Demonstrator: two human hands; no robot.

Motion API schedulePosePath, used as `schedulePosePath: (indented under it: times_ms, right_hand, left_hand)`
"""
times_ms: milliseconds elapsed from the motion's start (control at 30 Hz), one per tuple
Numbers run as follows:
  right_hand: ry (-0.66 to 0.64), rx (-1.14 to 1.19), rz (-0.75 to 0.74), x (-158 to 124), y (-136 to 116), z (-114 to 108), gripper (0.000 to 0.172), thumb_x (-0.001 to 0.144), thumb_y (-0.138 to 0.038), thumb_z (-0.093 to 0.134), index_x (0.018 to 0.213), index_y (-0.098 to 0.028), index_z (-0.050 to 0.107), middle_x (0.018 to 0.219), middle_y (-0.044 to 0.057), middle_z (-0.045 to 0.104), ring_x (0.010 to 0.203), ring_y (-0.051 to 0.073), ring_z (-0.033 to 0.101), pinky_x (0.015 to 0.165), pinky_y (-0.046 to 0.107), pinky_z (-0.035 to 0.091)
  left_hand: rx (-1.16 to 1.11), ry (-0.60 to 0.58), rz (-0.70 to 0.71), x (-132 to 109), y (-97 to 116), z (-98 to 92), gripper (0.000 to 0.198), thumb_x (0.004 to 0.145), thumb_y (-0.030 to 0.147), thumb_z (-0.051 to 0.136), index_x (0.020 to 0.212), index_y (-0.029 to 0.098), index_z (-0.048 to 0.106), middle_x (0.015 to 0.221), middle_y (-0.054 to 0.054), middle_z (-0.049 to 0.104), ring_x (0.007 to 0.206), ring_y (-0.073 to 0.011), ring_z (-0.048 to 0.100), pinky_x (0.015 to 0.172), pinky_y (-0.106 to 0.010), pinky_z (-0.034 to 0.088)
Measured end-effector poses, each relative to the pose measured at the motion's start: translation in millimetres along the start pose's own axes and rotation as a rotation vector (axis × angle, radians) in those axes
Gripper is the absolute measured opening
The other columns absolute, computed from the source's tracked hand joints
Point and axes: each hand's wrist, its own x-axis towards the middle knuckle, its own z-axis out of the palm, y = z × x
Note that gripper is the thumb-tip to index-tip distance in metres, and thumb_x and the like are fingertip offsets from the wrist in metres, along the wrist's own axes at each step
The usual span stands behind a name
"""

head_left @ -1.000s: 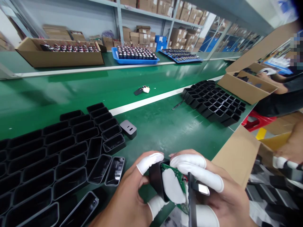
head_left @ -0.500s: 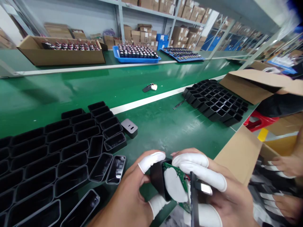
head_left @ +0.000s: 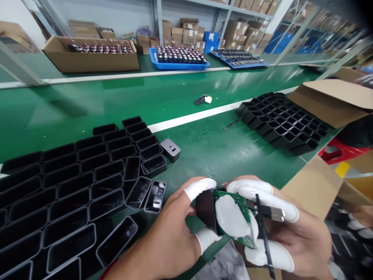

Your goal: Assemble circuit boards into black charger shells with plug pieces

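My left hand (head_left: 175, 217), with white finger cots, grips a black plastic case (head_left: 204, 208) tilted on its side. In my right hand (head_left: 303, 229), also in finger cots, is a green circuit board (head_left: 241, 202) with a large white pad (head_left: 231, 216) on its face. The board's left end sits at the mouth of the case, most of it still outside. At its right end stands a thin black end plate (head_left: 265, 237), seen nearly edge-on. A metal USB plug (head_left: 275, 214) sticks out beside that plate, against my right fingers.
Many open black cases (head_left: 70, 190) cover the left bench, with a grey-topped charger (head_left: 171, 149) beside them. More black cases (head_left: 282, 120) stand at right by a cardboard box (head_left: 329, 101). A co-worker's hands (head_left: 363, 221) are at far right. Blue trays (head_left: 177, 64) line the back.
The view has swung left, so the bench things appear farther right. My hands still hold the case and the board together, and the end plate is tilted differently.
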Motion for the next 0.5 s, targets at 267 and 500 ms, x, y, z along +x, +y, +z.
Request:
schedulePosePath:
  times_ms: [267, 500]
  right_hand:
    - [-0.032, -0.002, -0.004, -0.5, 1.5, 1.9, 0.057, 0.088, -0.025, 0.073, 0.14, -0.014, 0.052, 0.126, 0.014, 0.06, 0.117, 0.027, 0.06, 0.097, 0.037, 0.057]
    - [-0.022, -0.056, 0.01, -8.9, 4.2, 1.1, 0.058, 0.087, -0.029, 0.074, 0.139, -0.014, 0.053, 0.13, 0.017, 0.06, 0.119, 0.03, 0.06, 0.095, 0.038, 0.058]
  left_hand:
    - [-0.021, 0.072, -0.055, 0.5, -1.5, 1.4, 0.061, 0.069, 0.004, 0.08, 0.12, 0.032, 0.061, 0.126, 0.0, 0.061, 0.106, -0.0183, 0.068, 0.087, -0.023, 0.058]
    - [-0.003, 0.092, -0.06, -1.0, -2.4, 2.2, 0.058, 0.066, 0.006, 0.08, 0.117, 0.029, 0.065, 0.123, -0.004, 0.066, 0.098, -0.0196, 0.07, 0.079, -0.023, 0.06]
